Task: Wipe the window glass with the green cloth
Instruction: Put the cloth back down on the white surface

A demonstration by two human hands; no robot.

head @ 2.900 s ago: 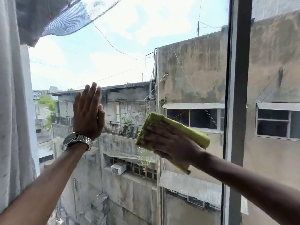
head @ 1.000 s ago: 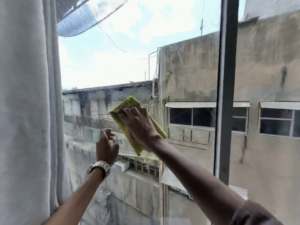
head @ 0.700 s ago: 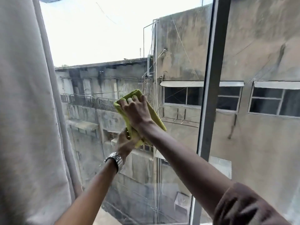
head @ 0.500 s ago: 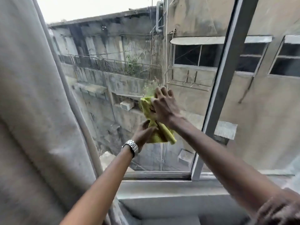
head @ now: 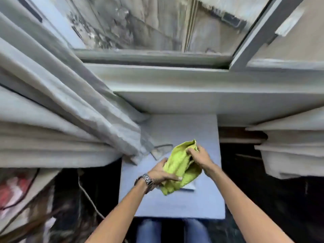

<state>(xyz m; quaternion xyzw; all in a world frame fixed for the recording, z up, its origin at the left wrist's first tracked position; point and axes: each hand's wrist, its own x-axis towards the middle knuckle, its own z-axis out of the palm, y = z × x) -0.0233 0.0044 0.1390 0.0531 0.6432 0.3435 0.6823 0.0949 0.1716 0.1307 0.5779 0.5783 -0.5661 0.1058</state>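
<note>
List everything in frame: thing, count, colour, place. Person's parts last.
green cloth: 1, yellow-green, bunched between both hands, above the table
table: 1, pale blue-grey, below the sill
window glass: grimy, top of frame
window frame: 1, grey, upright at upper right
sill: 1, light grey, under the glass
curtains: grey, one either side
wristwatch: 1, silver, left wrist
left hand: gripping the cloth's lower part
right hand: gripping its upper part

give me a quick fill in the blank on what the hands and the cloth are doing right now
1. The green cloth is held by ____ hands.
2. The wristwatch sits on the ____ wrist.
3. The cloth is held over a pale ____ table, not against the window glass.

Missing words: both; left; blue
</note>
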